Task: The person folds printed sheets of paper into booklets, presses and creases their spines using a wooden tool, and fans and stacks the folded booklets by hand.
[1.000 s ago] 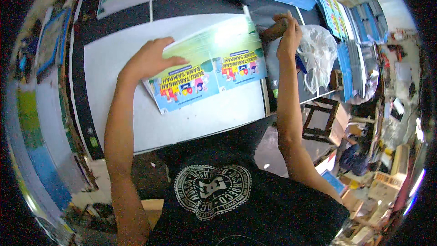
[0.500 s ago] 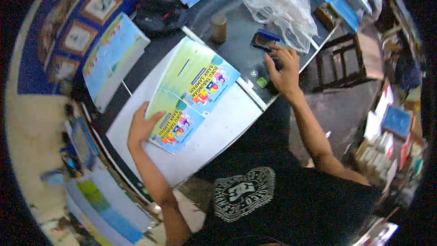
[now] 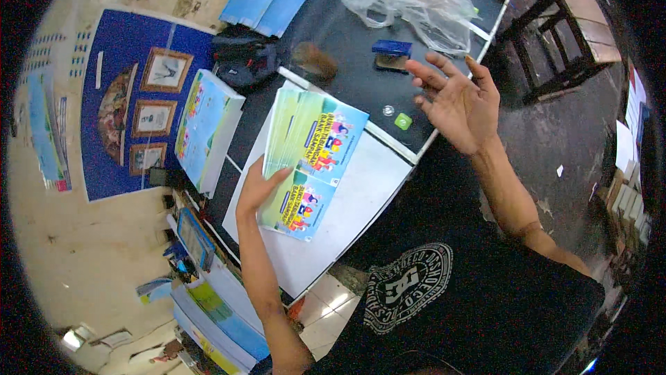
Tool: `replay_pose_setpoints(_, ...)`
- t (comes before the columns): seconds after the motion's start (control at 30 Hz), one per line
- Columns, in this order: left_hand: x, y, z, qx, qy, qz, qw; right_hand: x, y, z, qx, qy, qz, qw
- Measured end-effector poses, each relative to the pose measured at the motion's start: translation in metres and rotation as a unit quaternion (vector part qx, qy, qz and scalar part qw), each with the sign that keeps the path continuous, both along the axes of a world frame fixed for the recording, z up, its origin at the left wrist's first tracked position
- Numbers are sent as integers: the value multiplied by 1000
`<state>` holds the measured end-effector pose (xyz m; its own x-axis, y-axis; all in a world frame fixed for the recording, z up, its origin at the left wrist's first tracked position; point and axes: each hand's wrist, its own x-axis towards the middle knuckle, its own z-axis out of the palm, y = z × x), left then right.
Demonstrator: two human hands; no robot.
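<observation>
A person's left hand [image 3: 258,188] rests flat on the edge of a fanned stack of green and blue printed booklets [image 3: 312,160], lying on a white board on the dark surface [image 3: 347,56]. The right hand [image 3: 454,101] hovers open and empty near a blue stapler [image 3: 390,53]. The booklets look light, thin, floppy and glossy, likely to slide; best gripped along the spine.

Fanned stack of green-yellow printed booklets [image 3: 309,160], flat on white table [image 3: 361,198].
</observation>
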<state>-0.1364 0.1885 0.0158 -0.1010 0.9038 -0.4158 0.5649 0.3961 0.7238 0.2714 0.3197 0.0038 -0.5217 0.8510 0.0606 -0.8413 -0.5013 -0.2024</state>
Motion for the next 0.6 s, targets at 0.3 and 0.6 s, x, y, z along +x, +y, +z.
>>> replay_pose_setpoints(0.3,24,-63,-26,32,-68,213,974,-27,-1,-35,5,-184,-38,982)
replay_pose_setpoints(0.6,100,-104,-35,80,-254,429,863,-86,-32,-28,24,-393,70,917)
